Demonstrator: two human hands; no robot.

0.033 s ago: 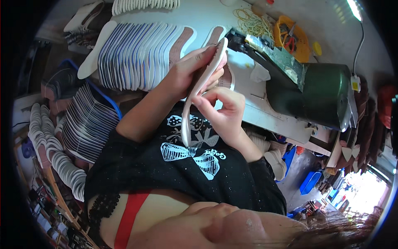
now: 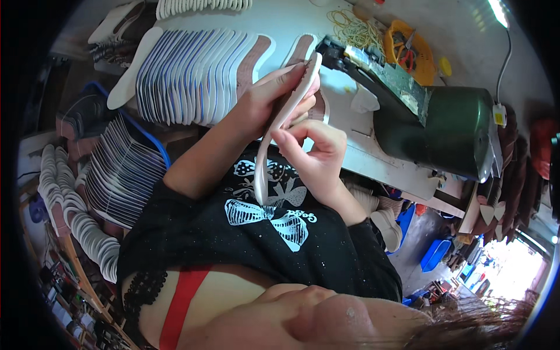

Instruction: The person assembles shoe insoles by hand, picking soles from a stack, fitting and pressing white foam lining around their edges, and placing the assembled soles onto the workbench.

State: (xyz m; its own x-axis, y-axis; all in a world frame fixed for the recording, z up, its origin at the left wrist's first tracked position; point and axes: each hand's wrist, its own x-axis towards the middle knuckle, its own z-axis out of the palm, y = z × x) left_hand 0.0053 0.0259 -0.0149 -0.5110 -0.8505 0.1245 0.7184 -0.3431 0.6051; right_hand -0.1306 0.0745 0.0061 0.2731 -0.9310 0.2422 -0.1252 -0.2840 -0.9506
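White edging follows the curve of the brown sole (image 2: 263, 169), which slants between the person's two hands. From where I stand, the left hand (image 2: 261, 105) is closed firmly on its far half; the right hand (image 2: 319, 153) is half curled, thumb at the sole's middle, though I cannot tell whether it grips. Beyond, a row of soles (image 2: 186, 79) stands on the pale table (image 2: 297, 18), near a dark green machine (image 2: 437, 128) and a yellow basket (image 2: 427, 71). Farther off, a blue bin (image 2: 436, 256) sits on the floor (image 2: 413, 245).

I see the right hand (image 2: 321, 150) has crept very slightly upward, its thumb (image 2: 284, 142) higher along the pale sole (image 2: 262, 175).
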